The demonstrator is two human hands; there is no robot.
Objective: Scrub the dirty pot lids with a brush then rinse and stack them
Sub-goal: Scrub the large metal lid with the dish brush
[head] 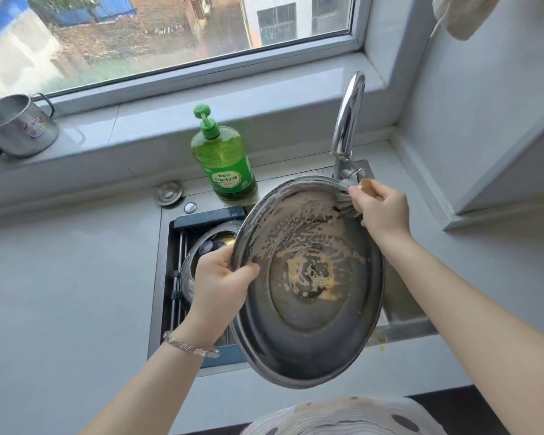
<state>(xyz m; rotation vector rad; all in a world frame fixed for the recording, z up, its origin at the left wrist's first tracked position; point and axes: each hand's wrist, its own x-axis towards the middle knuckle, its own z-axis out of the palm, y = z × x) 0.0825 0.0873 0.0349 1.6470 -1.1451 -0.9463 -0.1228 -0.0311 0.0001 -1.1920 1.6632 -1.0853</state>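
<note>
dotted fabric is cut off by the bottom edge, nearest the lens. much of the sink is hidden behind the large steel pot lid, and another steel piece in the basin is only partly seen; what it is cannot be told. the lid is held tilted above the sink, hollow underside shown, smeared with tan foam. its left rim is gripped by the left hand, thumb curled over the edge. the brush is clasped in the right hand, bristles pressed to the far rim, handle mostly covered.
</note>
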